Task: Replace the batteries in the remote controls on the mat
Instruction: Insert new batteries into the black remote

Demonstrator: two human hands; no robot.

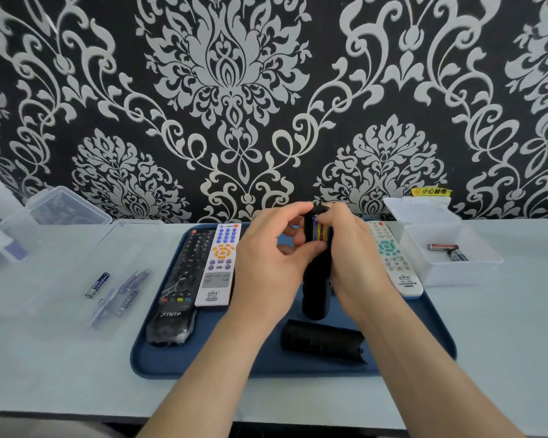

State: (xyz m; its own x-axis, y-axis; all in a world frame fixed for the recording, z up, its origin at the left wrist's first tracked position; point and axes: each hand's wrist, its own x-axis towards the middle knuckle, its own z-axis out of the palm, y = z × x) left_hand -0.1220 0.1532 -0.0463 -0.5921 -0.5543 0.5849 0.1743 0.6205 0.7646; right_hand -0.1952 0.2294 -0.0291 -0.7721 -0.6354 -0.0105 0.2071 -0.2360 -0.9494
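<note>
Both hands grip one long black plastic remote control (pixel 316 295), back side up, over the dark blue rubber mat (pixel 203 358). The left hand (pixel 268 263) curls round its left edge. The right hand (pixel 353 248) curls round its right edge and top, fingertips at the open battery bay. Blue-and-yellow batteries (pixel 321 233) sit in that bay, right in the grip.

Just nearer the person than the grip, a black curved battery cover (pixel 323 341) lies loose on the mat. Left of the grip lie a white remote with orange and blue buttons (pixel 219 263) and, touching it, a black remote marked THTF (pixel 184 279). Right of the grip, partly behind the right hand, lies a white remote with teal buttons (pixel 396 263).

Far left of the grip is an open clear plastic box (pixel 76 216), with several blue-labelled batteries (pixel 124 289) blurred behind clear plastic; cannot tell if all are inside. Far right of the grip, an open white translucent box (pixel 424 273) holds two batteries: a red-labelled battery (pixel 443 247) and a dark battery (pixel 457 256).
</note>
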